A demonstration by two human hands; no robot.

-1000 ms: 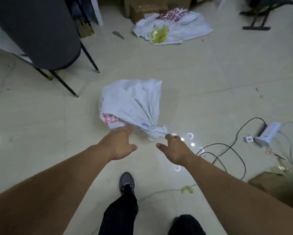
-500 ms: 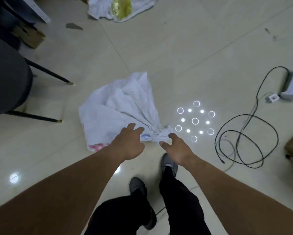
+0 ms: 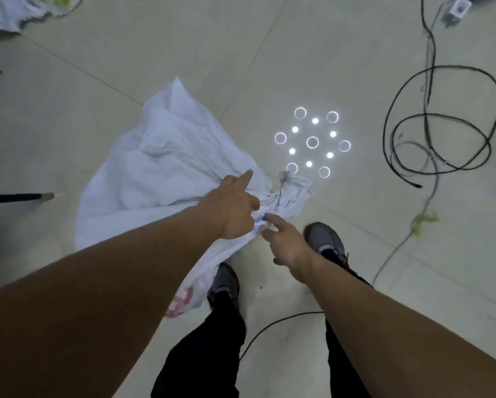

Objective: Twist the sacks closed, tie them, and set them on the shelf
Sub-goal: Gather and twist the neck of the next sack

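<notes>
Sack (image 3: 166, 165): white woven, lying slack and creased on the tile floor (image 3: 355, 53), centre-left, its body spread toward the far left. The mouth is gathered into a bunched neck at its right end, with the loose frill fanning out just beyond. Red print shows on the near edge, beside the left shoe (image 3: 225, 282). Left hand (image 3: 232, 208): on the neck, index finger straight and pointing far. The thumb and remaining fingers are curled around the gathered cloth, which bunches out beneath the palm. Right hand (image 3: 287, 244): just right of the left hand, fingers loosely spread, thumb held out to the near side. Its fingertips (image 3: 266, 218) touch the neck right beside the left thumb; I cannot tell whether any cloth is pinched. Right shoe (image 3: 324, 237) stands just right of that hand. On the floor right of the frill is a ring of bright light reflections (image 3: 312, 142). A black cable (image 3: 442, 124) lies coiled at the far right, well apart from the sack. A dark chair leg (image 3: 17, 198) enters from the left edge. A second white sack (image 3: 11, 12) is partly in view at the far left corner.
</notes>
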